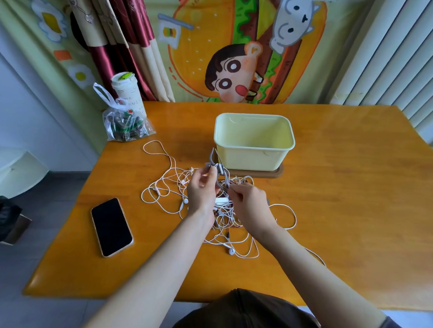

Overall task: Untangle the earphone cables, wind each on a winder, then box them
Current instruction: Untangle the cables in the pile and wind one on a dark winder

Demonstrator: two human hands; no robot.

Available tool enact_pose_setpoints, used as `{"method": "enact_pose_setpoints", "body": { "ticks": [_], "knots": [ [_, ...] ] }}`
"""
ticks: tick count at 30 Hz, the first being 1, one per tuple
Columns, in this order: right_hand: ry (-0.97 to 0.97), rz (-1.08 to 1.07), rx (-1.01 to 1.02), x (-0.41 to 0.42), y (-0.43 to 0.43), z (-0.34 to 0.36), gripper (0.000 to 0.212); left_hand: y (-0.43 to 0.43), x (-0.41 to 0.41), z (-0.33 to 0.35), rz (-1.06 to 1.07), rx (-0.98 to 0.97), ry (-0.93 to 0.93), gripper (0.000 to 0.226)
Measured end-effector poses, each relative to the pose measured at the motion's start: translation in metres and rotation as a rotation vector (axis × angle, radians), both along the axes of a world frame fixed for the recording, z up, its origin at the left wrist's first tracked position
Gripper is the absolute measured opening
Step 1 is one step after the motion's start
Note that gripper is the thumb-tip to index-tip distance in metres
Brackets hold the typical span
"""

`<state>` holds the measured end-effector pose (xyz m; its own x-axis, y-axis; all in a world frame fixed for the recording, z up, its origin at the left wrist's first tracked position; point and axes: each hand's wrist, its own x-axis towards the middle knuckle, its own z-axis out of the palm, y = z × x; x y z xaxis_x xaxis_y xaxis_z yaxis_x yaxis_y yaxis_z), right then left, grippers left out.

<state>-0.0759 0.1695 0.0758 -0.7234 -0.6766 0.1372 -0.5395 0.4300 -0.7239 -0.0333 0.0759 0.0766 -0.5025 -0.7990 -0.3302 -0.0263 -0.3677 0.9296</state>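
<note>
Our left grip (201,191) is raised over the tangle, thumb and fingers pinched on a bunch of grey strips (217,169) that stick up just above it. Our right grip (249,202), just to its right, has its fingers curled and pinches thin strands at the top of the tangle; we cannot tell which strand. The cables (226,226) lie in one knotted white heap under and around both grips on the surface (345,206), with loops spreading left, right and toward us. An earbud (231,251) lies at the heap's near edge. Just beyond the grips stands the pale yellow box (253,155), open-topped, on a brown base (279,173); the strips rise in front of its near left corner. Left of the heap, apart from it, a phone (111,227) lies screen up. At the far left a clear bag (125,127) sits in front of a white cup (126,90).
</note>
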Motion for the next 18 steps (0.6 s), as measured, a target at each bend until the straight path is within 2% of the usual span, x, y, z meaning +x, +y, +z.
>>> {"method": "enact_pose_setpoints", "body": {
  "ticks": [3,6,12,14,18],
  "knots": [
    [-0.130,-0.035,-0.023,-0.0059,0.0005,0.0030,0.028,-0.0003,0.0015,0.0005,-0.019,0.169,0.059,0.017],
    [-0.226,-0.049,-0.023,-0.0069,-0.0004,0.0053,0.027,-0.0003,0.0039,0.0014,-0.077,0.227,0.108,0.027],
    [-0.040,0.086,0.078,-0.0048,-0.0029,0.0087,0.028,-0.0010,0.0078,0.0026,-0.057,0.319,0.125,0.021],
    [-0.034,0.122,0.113,-0.0073,-0.0024,0.0080,0.029,-0.0015,0.0076,0.0022,-0.037,0.326,0.111,0.023],
    [0.041,0.150,0.178,-0.0068,-0.0031,0.0093,0.026,0.0001,0.0047,0.0003,0.049,0.172,0.073,0.019]
  ]
}}
